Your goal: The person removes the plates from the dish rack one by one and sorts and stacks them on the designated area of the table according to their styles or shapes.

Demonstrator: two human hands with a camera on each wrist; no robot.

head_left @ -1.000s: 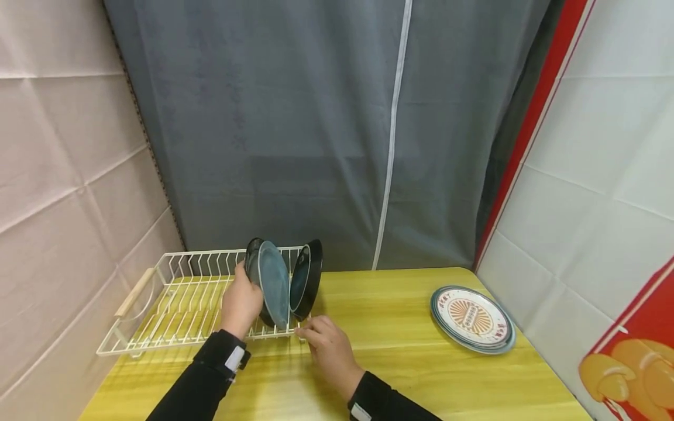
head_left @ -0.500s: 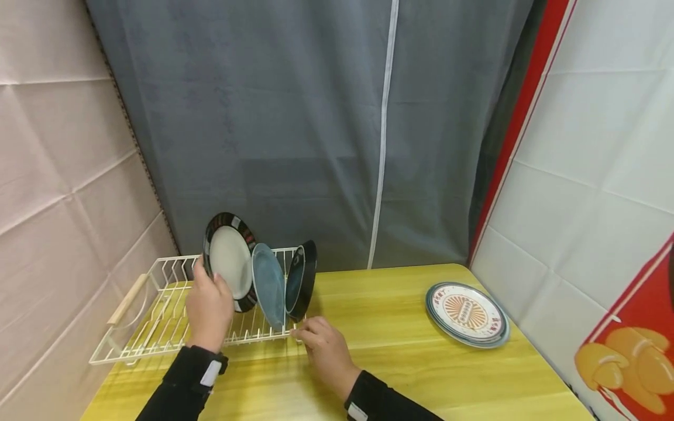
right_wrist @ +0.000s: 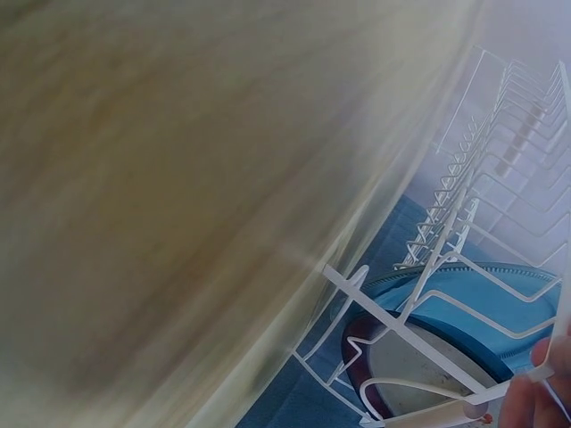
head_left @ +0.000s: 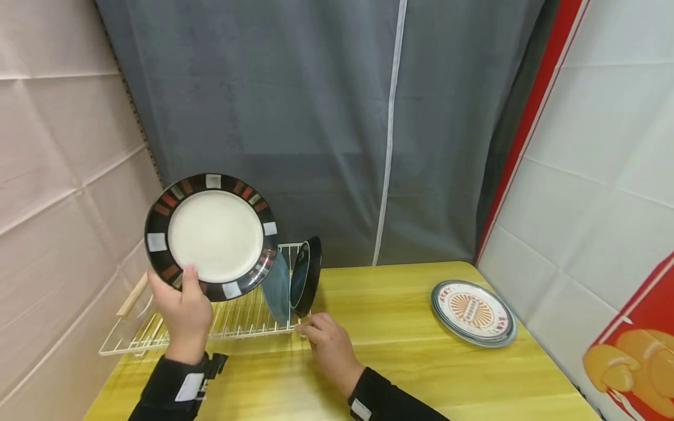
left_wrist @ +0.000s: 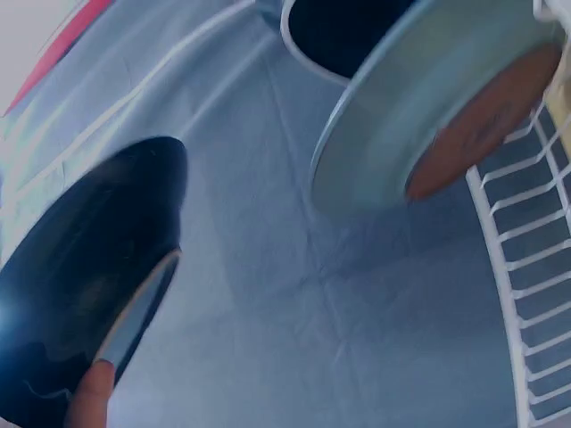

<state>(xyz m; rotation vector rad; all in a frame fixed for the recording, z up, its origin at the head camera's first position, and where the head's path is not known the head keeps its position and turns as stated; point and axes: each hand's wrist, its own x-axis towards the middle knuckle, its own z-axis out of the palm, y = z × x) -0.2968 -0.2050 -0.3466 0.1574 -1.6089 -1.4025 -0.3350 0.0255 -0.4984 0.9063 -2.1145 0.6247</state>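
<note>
My left hand [head_left: 184,316] holds a dinner plate [head_left: 216,234] by its lower left rim, thumb on the front. The plate has a white centre and a black rim with coloured blocks, and it is raised over the dish rack [head_left: 247,335], face toward me. In the left wrist view the plate's dark underside [left_wrist: 89,259] shows, with one fingertip at the edge. My right hand [head_left: 332,351] pinches the front right corner of the white wire rack. A blue plate [head_left: 276,289] and a dark bowl [head_left: 312,278] stand on edge at the rack's right end, the blue plate partly hidden.
A stack of plates [head_left: 474,313], the top one printed with an orange sunburst, lies on the right of the yellow wood-grain table [head_left: 400,333]. The rack's wooden handle [head_left: 133,295] faces the left wall. A grey curtain [head_left: 316,117] hangs behind.
My left hand has lifted the black-rimmed plate out of the rack, carried it left and up, and turned its face toward me. My right hand has stayed at the rack's corner.
</note>
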